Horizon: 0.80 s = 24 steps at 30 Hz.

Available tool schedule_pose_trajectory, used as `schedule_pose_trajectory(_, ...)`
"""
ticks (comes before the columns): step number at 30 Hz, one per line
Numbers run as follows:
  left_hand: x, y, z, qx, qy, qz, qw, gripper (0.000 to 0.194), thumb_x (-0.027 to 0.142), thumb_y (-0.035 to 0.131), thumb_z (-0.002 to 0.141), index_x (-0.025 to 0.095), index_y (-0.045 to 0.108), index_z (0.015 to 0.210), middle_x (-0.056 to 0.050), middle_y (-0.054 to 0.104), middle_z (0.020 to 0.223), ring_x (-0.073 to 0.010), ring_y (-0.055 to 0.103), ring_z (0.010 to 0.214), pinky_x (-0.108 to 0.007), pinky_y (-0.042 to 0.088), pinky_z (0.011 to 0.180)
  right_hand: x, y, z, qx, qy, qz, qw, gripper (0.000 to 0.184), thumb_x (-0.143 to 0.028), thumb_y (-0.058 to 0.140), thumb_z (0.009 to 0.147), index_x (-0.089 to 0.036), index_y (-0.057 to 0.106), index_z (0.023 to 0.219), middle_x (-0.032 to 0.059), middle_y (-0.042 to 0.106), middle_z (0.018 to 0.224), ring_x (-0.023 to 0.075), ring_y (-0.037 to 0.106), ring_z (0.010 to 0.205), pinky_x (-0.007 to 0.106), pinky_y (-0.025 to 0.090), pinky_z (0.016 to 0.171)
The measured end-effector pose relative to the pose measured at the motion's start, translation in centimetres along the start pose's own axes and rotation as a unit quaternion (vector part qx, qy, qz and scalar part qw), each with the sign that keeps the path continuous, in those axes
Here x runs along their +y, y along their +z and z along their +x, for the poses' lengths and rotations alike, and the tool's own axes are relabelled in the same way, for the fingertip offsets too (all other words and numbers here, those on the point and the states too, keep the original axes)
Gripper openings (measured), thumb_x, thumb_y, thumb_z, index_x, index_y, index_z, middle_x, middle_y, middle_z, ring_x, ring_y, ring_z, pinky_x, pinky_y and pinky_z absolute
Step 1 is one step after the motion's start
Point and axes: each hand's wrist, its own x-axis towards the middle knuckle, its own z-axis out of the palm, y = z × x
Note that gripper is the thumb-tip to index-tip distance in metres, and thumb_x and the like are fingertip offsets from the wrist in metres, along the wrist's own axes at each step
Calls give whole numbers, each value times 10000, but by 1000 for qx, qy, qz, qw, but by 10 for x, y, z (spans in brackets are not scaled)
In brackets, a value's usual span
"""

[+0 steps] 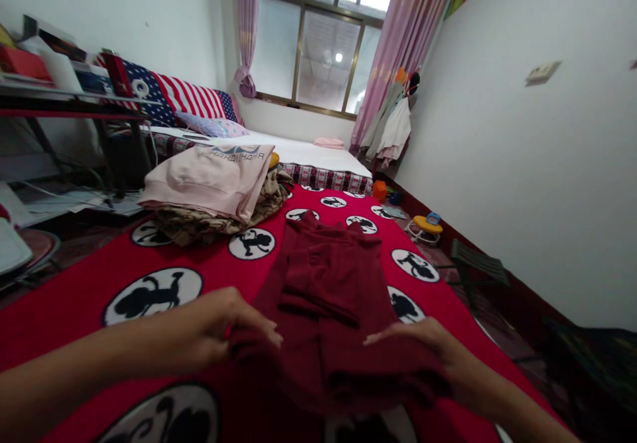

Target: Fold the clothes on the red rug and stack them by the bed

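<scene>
A dark red garment, partly folded, lies in front of me on a red blanket printed with black figures in white circles. Its near edge is lifted a little off the blanket. At the garment's near left corner, my left hand pinches the cloth between thumb and fingers. My right hand grips the near right edge, its fingers partly under the fabric. Which kind of garment it is I cannot tell for sure. Beyond it to the left, a folded pale pink sweatshirt tops a pile of brown patterned cloth.
A white bed stands under the window. Along the left wall is a cluttered desk. To the right are a yellow stool and a dark folding stool. Clothes hang beside the curtain.
</scene>
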Motion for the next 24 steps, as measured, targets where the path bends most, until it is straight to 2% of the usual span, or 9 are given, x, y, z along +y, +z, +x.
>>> schedule_pose_trajectory(2, 8, -35, 41, 21, -76, -15, 997, 329, 377, 492, 941, 139, 713, 995, -48, 746, 917, -215, 683, 838, -315, 556, 760, -4, -27, 35, 127, 18, 1, 992, 269, -472, 579, 850, -261, 745, 857, 70, 745, 841, 265, 703, 810, 375, 579, 722)
schedule_pose_trajectory(5, 13, -74, 115, 277, -111, 79, 951, 339, 273, 457, 957, 92, 633, 1183, -96, 706, 1115, -219, 647, 1004, -386, 510, 920, 6, -56, 99, 342, 19, -13, 940, 397, -456, 605, 798, -213, 673, 1105, 90, 724, 1045, 295, 675, 957, 482, 549, 862)
schedule_pose_trajectory(8, 0, -62, 166, 378, -93, 190, 901, 487, 254, 532, 922, 76, 485, 1373, -179, 485, 1444, -261, 413, 1360, -441, 255, 1166, 28, -47, 146, 450, 8, -136, 883, 569, -420, 559, 832, -179, 521, 1346, 159, 562, 1368, 310, 500, 1292, 536, 379, 1086)
schedule_pose_trajectory(11, -37, -12, 182, 216, -75, 287, 930, 553, 435, 506, 933, 221, 442, 1438, -109, 340, 1564, -297, 224, 1470, -546, 177, 1179, 61, -12, 164, 361, 36, -262, 894, 507, -404, 430, 926, -248, 470, 1406, 109, 403, 1525, 288, 270, 1456, 612, 177, 1158)
schedule_pose_trajectory(14, -77, 29, 179, 126, -161, 274, 940, 569, 529, 346, 977, 245, 418, 1464, -115, 291, 1584, -318, 203, 1476, -581, 176, 1162, 93, 11, 165, 239, 124, -277, 922, 475, -403, 364, 966, -298, 456, 1420, 77, 378, 1546, 291, 264, 1459, 648, 188, 1133)
schedule_pose_trajectory(16, -92, 39, 175, 121, -194, 258, 939, 599, 550, 279, 987, 242, 375, 1492, -122, 271, 1589, -313, 206, 1475, -558, 181, 1165, 106, 12, 164, 227, 151, -264, 925, 494, -417, 345, 974, -266, 442, 1434, 95, 377, 1545, 296, 282, 1451, 632, 216, 1131)
schedule_pose_trajectory(18, -97, 40, 173, 130, -195, 252, 939, 612, 572, 281, 980, 249, 379, 1492, -113, 278, 1588, -316, 212, 1473, -542, 178, 1171, 113, 9, 162, 268, 141, -254, 919, 509, -433, 346, 968, -213, 468, 1410, 126, 419, 1513, 289, 333, 1426, 572, 255, 1140)
schedule_pose_trajectory(21, -91, 38, 171, 165, -192, 251, 934, 573, 547, 328, 978, 237, 472, 1438, -113, 360, 1553, -317, 266, 1454, -522, 202, 1173, 112, 5, 158, 366, 129, -252, 887, 547, -452, 425, 926, -145, 487, 1374, 190, 482, 1437, 303, 417, 1358, 500, 333, 1107)
schedule_pose_trajectory(24, -82, 39, 168, 242, -214, 271, 907, 518, 489, 416, 959, 196, 555, 1364, -143, 410, 1516, -319, 344, 1416, -490, 273, 1156, 107, 3, 153, 417, 179, -261, 852, 636, -492, 543, 860, -111, 480, 1365, 229, 559, 1312, 349, 507, 1237, 504, 392, 1032)
